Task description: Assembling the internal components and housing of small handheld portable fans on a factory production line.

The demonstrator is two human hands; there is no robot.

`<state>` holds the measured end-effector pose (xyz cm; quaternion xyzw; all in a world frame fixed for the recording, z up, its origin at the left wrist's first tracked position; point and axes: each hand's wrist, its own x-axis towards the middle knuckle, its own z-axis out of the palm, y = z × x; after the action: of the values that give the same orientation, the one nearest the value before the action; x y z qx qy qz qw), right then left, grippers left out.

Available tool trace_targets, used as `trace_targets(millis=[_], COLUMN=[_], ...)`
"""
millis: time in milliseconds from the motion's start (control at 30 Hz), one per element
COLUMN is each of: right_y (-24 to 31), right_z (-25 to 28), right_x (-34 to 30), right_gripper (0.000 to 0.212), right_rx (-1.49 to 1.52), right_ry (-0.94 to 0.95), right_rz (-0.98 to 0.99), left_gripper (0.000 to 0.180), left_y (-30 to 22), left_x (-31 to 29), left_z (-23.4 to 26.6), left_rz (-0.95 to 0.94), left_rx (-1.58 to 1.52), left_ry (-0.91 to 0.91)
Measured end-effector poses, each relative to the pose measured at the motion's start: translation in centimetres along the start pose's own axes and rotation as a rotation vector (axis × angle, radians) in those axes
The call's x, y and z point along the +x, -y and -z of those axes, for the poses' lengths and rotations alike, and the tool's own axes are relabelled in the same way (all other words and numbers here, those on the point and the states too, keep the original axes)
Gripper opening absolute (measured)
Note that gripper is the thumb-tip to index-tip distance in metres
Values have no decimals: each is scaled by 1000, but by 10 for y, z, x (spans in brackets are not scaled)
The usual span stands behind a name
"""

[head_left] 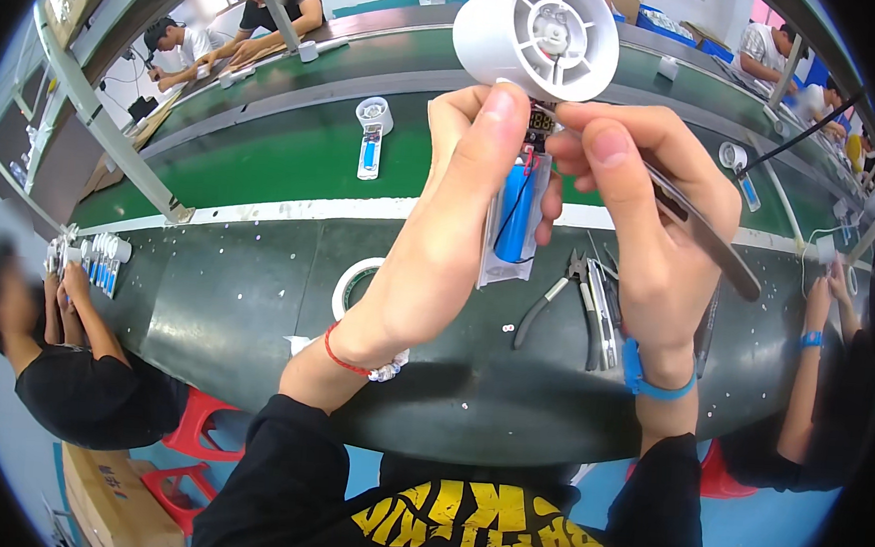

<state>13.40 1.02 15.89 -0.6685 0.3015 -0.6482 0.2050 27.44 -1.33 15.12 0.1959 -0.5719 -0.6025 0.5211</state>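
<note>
Working over the dark workbench, so risking a drop onto it from any slip. Holding the opened white fan up in the air, with insides showing. Clasping it just below the bulky round head with the left hand, thumb in front; perhaps letting it tip if loosening, judging by the top-heavy shape. Closing the right hand in a pinch on the metal tweezers, hiding the points too much to tell about contact. Exposing the blue battery, perhaps unseating it by tilting sharply. Working close to the circuit board, possibly scratching or shorting it by straying with bare metal. Possibly snagging and tearing the thin wires by jerking sideways.
</note>
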Motion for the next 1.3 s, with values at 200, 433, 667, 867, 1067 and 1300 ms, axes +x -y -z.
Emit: trace_targets(millis=[200, 433, 667, 867, 1067, 1300], right_y=[-6, -26, -16, -33, -39, -10], right_z=[-18, -16, 3, 6, 30, 83], right_x=[-8, 5, 8, 14, 25, 29], right_gripper=[25, 16, 20, 14, 23, 32], right_rx=[223, 178, 85, 146, -9, -52], right_ry=[-92, -94, 30, 101, 154, -247], right_rz=[-148, -124, -81, 11, -44, 131], left_gripper=[58, 48, 41, 37, 30, 25], left_y=[9, 10, 8, 7, 22, 140], left_x=[6, 22, 21, 12, 28, 125], left_z=[-12, 4, 18, 13, 24, 116], left_rz=[-145, -37, 92, 119, 228, 399], left_rx=[86, -113, -245, -295, -238, 268], left_ry=[-41, 6, 38, 37, -48, -259])
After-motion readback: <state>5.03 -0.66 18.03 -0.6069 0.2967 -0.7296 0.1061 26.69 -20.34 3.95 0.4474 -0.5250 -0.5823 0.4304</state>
